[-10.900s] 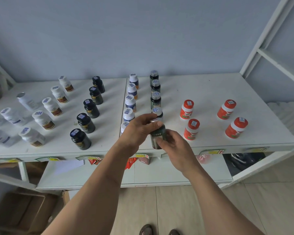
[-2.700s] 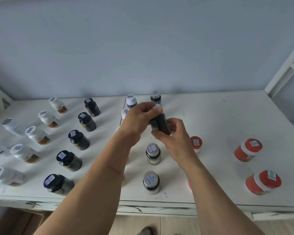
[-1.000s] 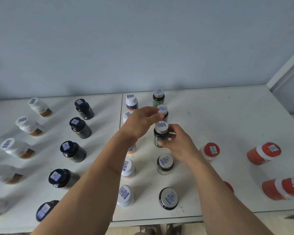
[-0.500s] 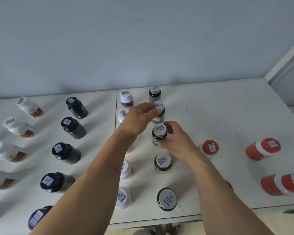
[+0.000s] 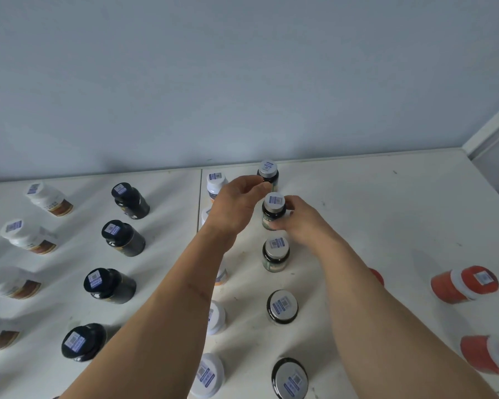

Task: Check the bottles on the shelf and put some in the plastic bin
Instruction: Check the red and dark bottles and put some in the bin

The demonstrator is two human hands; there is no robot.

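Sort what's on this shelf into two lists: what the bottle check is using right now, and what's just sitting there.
In use:
right hand
left hand
green bottle, held by the right hand

Sitting there:
black bottles
white bottles
orange bottles
shelf

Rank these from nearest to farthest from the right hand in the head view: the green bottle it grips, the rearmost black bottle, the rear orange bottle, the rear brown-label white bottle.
1. Green bottle: in the right hand.
2. Rearmost black bottle: left.
3. Rear orange bottle: right.
4. Rear brown-label white bottle: far left.
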